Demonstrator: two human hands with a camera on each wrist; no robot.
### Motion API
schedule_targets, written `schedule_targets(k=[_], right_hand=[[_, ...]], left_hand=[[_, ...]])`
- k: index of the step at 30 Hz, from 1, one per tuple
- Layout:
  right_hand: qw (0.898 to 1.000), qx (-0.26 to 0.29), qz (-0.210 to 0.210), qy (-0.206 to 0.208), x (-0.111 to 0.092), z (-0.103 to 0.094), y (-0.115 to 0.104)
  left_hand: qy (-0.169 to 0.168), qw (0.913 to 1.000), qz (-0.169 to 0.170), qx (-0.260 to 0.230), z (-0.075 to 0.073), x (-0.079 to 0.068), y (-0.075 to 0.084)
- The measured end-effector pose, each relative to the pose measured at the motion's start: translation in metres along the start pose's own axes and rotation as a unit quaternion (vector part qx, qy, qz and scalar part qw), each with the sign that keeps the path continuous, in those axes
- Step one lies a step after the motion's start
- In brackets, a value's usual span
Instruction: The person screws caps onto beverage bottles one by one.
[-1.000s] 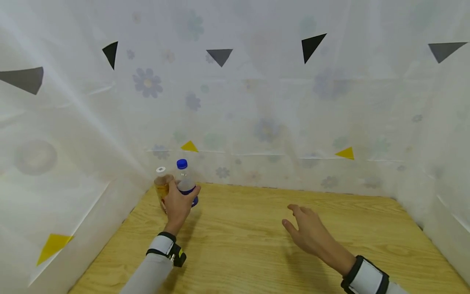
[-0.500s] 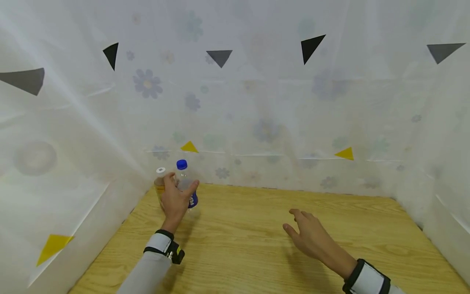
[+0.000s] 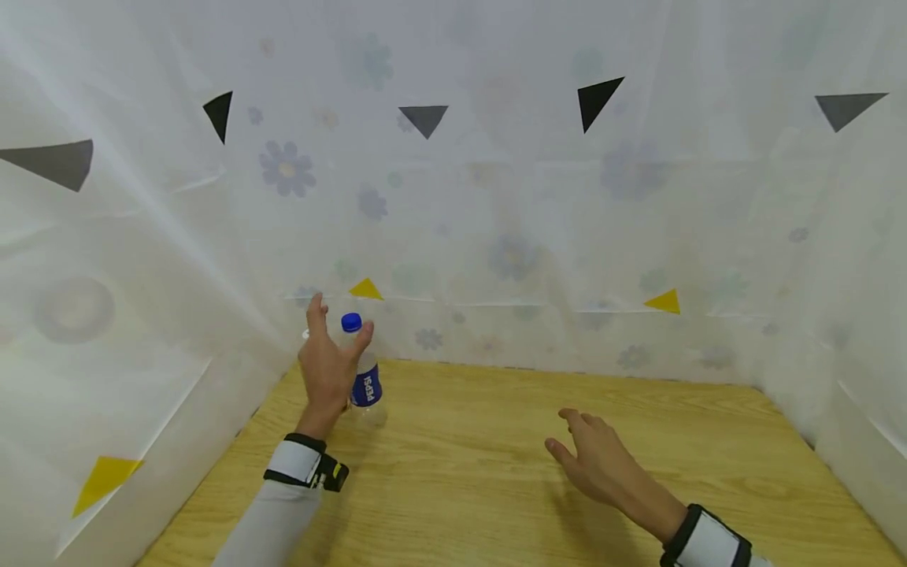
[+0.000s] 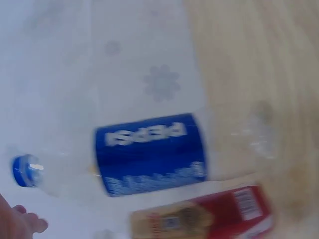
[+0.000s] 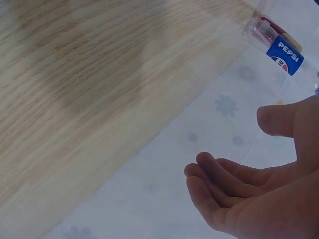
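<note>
A clear Pepsi bottle (image 3: 367, 386) with a blue cap and blue label stands upright at the back left of the table. My left hand (image 3: 329, 370) is raised in front of it, fingers spread, holding nothing. Behind that hand a second bottle is mostly hidden in the head view; the left wrist view shows its red and tan label (image 4: 199, 216) beside the Pepsi label (image 4: 152, 154). My right hand (image 3: 598, 457) hovers over the right half of the table, fingers loosely bent and nothing in them. In the right wrist view its thumb (image 5: 279, 120) is apart from the fingers.
The wood-grain table (image 3: 468, 457) is enclosed by a pale flowered sheet (image 3: 482, 205) at the back and both sides. Yellow triangles (image 3: 664, 301) and dark triangles (image 3: 598, 102) are stuck on the sheet.
My left hand has let go of the Pepsi bottle and risen a little to the left, its fingers opening. More of the Pepsi label now shows. The right hand has hardly moved.
</note>
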State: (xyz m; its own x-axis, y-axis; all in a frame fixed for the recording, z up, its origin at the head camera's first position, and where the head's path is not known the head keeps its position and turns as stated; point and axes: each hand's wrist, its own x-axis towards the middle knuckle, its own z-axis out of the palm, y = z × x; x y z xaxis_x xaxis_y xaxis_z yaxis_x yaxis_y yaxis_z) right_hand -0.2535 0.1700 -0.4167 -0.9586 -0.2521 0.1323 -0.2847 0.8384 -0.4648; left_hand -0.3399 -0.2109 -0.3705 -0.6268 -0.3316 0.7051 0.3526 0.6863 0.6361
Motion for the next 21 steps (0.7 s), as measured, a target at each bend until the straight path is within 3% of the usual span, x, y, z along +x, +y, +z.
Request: schedule_targets(k=[2, 4, 6, 7, 10, 12, 15, 17, 21], right_hand=[[1.0, 0.0, -0.005, 0.009, 0.0, 0.0, -0.001], [1.0, 0.002, -0.012, 0.024, 0.001, 0.001, -0.002], [0.999, 0.003, -0.019, 0.043, 0.002, 0.002, -0.004], [0.998, 0.004, -0.022, 0.052, 0.002, 0.002, -0.005], [0.997, 0.006, -0.031, 0.07, 0.004, 0.004, -0.009], [0.997, 0.008, -0.033, 0.072, 0.006, 0.006, -0.011], [0.998, 0.008, -0.024, 0.059, 0.007, 0.012, -0.013], [0.999, -0.005, -0.018, 0.044, 0.007, 0.016, -0.014], [0.999, -0.039, -0.013, 0.02, 0.005, 0.023, -0.012]], left_hand=[[0.037, 0.9982, 0.047, 0.009, -0.003, 0.001, 0.015], [0.078, 0.9908, 0.11, 0.016, -0.003, 0.0, 0.033], [0.091, 0.9815, 0.168, 0.015, -0.001, -0.005, 0.052], [0.082, 0.9775, 0.194, 0.01, 0.002, -0.009, 0.061], [-0.01, 0.9729, 0.231, -0.007, 0.012, -0.03, 0.084], [-0.092, 0.9682, 0.232, -0.001, 0.021, -0.049, 0.092], [-0.202, 0.9539, 0.22, 0.025, 0.036, -0.081, 0.096], [-0.251, 0.9419, 0.217, 0.052, 0.045, -0.101, 0.093], [-0.312, 0.9204, 0.209, 0.108, 0.059, -0.127, 0.083]])
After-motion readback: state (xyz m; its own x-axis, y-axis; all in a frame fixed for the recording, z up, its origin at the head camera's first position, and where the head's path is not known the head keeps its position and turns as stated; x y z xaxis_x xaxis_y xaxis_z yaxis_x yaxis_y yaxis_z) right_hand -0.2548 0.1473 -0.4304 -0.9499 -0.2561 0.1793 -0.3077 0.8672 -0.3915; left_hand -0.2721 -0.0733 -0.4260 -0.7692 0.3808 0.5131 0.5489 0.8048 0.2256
